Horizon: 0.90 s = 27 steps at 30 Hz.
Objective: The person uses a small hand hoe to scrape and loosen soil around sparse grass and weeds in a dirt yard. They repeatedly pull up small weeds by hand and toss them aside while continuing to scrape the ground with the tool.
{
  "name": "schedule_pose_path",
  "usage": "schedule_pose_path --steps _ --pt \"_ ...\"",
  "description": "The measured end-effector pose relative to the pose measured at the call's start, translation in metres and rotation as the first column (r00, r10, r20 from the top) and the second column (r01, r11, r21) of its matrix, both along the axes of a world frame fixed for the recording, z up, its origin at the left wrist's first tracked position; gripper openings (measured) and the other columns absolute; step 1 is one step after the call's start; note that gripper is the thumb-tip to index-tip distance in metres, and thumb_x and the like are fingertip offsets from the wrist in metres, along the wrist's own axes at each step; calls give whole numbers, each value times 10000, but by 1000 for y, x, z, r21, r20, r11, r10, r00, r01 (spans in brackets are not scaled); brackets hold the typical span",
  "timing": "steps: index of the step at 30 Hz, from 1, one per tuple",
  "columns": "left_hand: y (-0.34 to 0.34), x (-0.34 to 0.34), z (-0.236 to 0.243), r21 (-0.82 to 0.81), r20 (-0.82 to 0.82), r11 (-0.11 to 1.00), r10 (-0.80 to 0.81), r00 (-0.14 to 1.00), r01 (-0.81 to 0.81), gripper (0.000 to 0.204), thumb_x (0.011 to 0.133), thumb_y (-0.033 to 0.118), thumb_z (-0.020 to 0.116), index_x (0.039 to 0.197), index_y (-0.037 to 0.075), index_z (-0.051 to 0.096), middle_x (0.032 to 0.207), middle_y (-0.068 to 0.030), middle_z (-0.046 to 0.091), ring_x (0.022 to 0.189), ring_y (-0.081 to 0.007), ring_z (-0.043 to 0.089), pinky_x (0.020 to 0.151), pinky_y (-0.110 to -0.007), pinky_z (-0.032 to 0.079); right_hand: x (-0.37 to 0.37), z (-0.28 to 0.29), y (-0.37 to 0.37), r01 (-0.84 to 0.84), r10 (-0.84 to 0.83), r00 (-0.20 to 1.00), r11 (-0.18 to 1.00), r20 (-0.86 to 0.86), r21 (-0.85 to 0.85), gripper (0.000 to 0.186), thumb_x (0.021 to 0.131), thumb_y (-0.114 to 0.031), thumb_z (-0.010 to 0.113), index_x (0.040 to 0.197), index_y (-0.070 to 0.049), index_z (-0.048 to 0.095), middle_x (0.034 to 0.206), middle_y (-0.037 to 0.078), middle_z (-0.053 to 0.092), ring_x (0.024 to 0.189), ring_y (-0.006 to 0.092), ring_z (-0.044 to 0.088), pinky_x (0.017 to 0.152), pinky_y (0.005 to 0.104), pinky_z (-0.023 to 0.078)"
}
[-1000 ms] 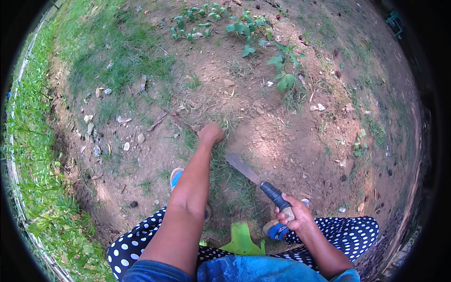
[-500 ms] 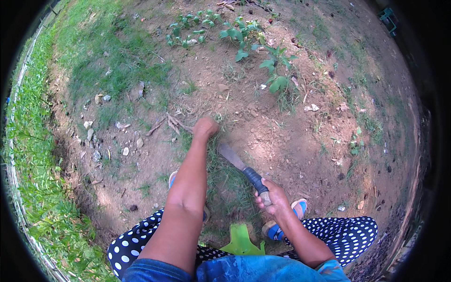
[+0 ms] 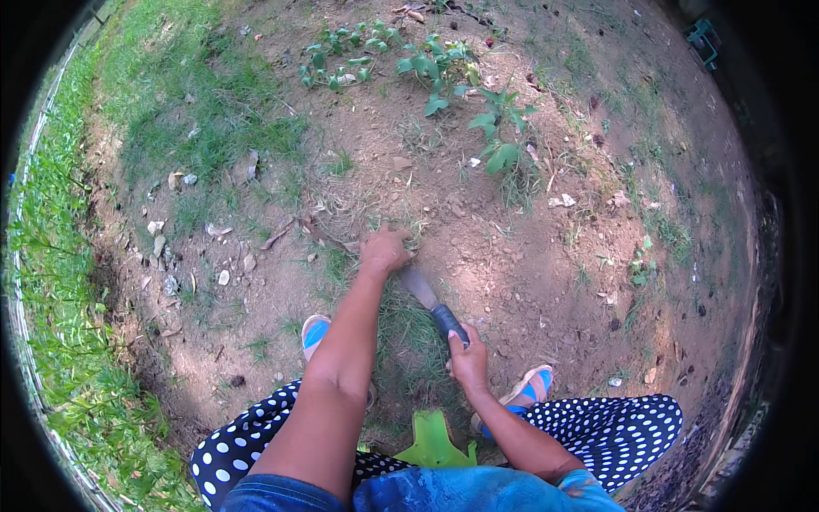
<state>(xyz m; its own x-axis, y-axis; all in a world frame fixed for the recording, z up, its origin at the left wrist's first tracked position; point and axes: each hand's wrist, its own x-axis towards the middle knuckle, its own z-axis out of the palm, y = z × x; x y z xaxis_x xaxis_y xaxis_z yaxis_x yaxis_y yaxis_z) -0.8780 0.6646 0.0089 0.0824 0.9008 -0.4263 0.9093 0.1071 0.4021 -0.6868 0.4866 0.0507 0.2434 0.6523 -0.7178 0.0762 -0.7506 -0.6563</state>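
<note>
My right hand grips the dark wrapped handle of a short broad-bladed knife. Its blade points up and left, its tip close to the ground beside my left hand. That hand rests palm down on the soil and dry grass, fingers stretched out and thumb apart. Under and around it lie dry weed bits, and a long brown dried leaf is at its left. Green grass grows between my feet, just below the blade. What the palm covers is hidden.
Leafy green seedlings stand ahead, with more low plants behind. Stones are scattered at the left, before a tall green plant row. A bright green plastic piece lies between my legs. My sandalled feet flank the grass.
My left hand has moved slightly down and right, its fingers unfolding from a closed shape. My right hand has shifted a little left with the knife, whose handle now stands steeper.
</note>
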Motion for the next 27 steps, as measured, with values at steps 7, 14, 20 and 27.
schedule_pose_path --steps 7,14,20,27 --pt "15 -21 -55 216 148 912 321 935 -348 343 779 98 504 1085 168 643 1100 -153 611 1017 -396 577 866 -531 430 24 2 8 -346 242 917 879 318 327 342 891 -273 586 1145 -50 539 637 46 556 417 126 525 341 274 394" --pt "10 30 -9 15 -163 990 -134 978 138 282 808 190 540 1060 128 653 1155 -95 598 1133 -300 511 940 -516 354 40 27 16 16 -36 990 990 -137 -142 332 897 -278 585 1120 -38 537 641 57 555 409 124 516 320 265 385" --pt "-5 46 -39 10 -246 991 -127 961 133 294 836 252 544 1091 140 638 1209 -66 570 1184 -270 457 986 -519 304 45 16 19 67 -112 966 978 -233 -196 307 894 -286 598 1081 -52 532 611 59 553 405 131 519 310 269 382" --pt "3 51 -17 -226 -93 974 -55 994 33 331 810 158 514 1116 69 603 1180 -166 601 1118 -336 564 932 -469 442 44 23 26 164 -275 860 947 -430 -277 239 898 -286 594 950 -77 490 604 86 553 410 174 523 313 294 386"
